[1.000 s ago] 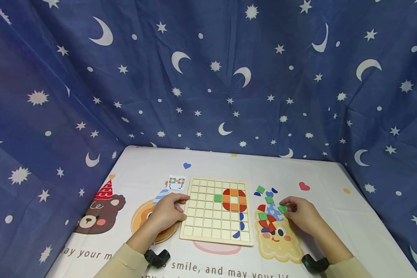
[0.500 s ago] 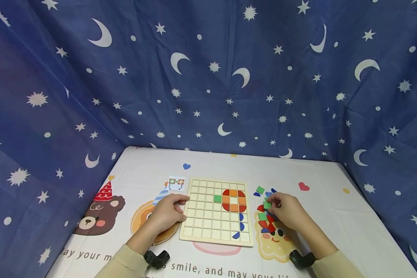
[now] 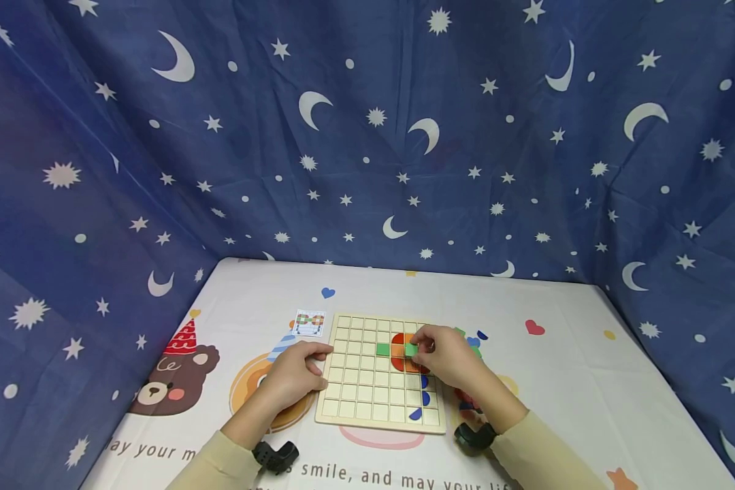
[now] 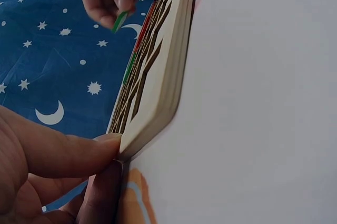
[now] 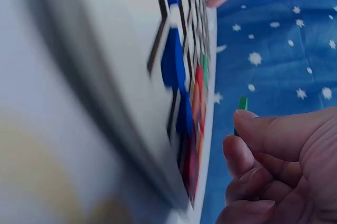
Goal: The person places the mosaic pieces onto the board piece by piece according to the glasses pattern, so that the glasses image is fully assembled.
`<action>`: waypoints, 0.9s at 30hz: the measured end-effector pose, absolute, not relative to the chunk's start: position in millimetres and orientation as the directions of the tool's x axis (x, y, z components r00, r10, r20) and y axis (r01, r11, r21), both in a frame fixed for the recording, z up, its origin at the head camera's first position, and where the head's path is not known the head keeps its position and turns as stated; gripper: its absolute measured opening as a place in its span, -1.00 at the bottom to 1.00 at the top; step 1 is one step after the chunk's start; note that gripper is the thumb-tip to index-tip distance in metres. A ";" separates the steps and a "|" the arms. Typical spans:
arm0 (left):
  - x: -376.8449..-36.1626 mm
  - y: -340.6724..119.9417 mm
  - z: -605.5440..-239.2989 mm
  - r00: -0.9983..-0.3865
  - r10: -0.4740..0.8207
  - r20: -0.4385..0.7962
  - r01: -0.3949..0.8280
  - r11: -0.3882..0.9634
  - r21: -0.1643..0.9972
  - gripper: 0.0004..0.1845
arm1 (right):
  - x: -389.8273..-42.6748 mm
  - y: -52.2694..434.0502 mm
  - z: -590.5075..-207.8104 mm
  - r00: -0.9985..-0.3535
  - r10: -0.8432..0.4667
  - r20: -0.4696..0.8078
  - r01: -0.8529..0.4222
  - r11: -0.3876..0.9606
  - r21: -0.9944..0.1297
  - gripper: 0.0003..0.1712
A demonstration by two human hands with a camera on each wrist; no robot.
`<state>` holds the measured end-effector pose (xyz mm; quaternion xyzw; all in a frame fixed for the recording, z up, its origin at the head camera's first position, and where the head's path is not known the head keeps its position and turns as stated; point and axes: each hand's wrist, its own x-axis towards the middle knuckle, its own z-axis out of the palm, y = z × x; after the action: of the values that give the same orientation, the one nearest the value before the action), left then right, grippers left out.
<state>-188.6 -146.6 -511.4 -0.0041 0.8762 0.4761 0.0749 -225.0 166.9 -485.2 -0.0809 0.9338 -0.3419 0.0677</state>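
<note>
A wooden grid board (image 3: 367, 395) lies flat on the tablecloth. My left hand (image 3: 297, 374) rests at its left side, thumb and forefinger touching the edge; the left wrist view shows the thumb right at the board's corner. My right hand (image 3: 447, 354) pinches a green square tile (image 3: 411, 350) between thumb and fingers, over the middle of a ring of red and orange tiles (image 3: 398, 364). The right wrist view shows the pinched tile's edge standing past the thumb tip. Another green tile (image 3: 382, 349) sits on the board left of the ring. Several blue pieces (image 3: 425, 398) lie below it.
A small pattern card (image 3: 309, 322) lies beyond the board's upper left corner. Loose tiles, including a blue piece (image 3: 482, 335), lie right of the board, partly hidden by the right hand and forearm. A blue star-and-moon curtain (image 3: 367, 170) surrounds the table's back and sides.
My right hand has carried the green tile left, from the loose pieces to above the ring on the board. The left hand has stayed at the board's edge.
</note>
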 end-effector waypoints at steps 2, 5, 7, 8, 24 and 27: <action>-188.7 -146.2 -511.0 -0.989 0.061 -0.135 -0.080 0.547 0.833 -0.32 | -227.1 157.2 -486.9 -0.972 -0.227 -0.065 -0.132 0.750 -0.648 -0.79; -188.8 -145.7 -510.4 -0.989 0.056 -0.136 -0.083 0.546 0.834 -0.32 | -229.6 144.7 -487.9 -0.960 -0.273 -0.064 -0.168 0.741 -0.651 -0.81; -188.9 -145.5 -510.1 -0.989 0.055 -0.137 -0.085 0.545 0.834 -0.32 | -231.3 137.8 -487.7 -0.952 -0.300 -0.066 -0.184 0.730 -0.659 -0.82; -188.9 -145.5 -510.1 -0.989 0.055 -0.137 -0.085 0.546 0.833 -0.32 | -232.3 134.7 -487.2 -0.948 -0.311 -0.067 -0.192 0.727 -0.659 -0.82; -188.6 -146.2 -510.9 -0.988 0.061 -0.139 -0.085 0.540 0.837 -0.31 | -246.8 100.6 -486.4 -0.932 -0.355 -0.081 -0.223 0.732 -0.644 -0.80; -188.9 -146.2 -511.2 -0.989 0.060 -0.135 -0.081 0.542 0.836 -0.31 | -246.4 97.0 -487.4 -0.931 -0.355 -0.079 -0.230 0.743 -0.629 -0.80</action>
<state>-188.9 -146.2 -511.2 -0.0059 0.8750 0.4785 0.0738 -246.4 97.0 -487.4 -0.1577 0.9284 -0.3220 0.0973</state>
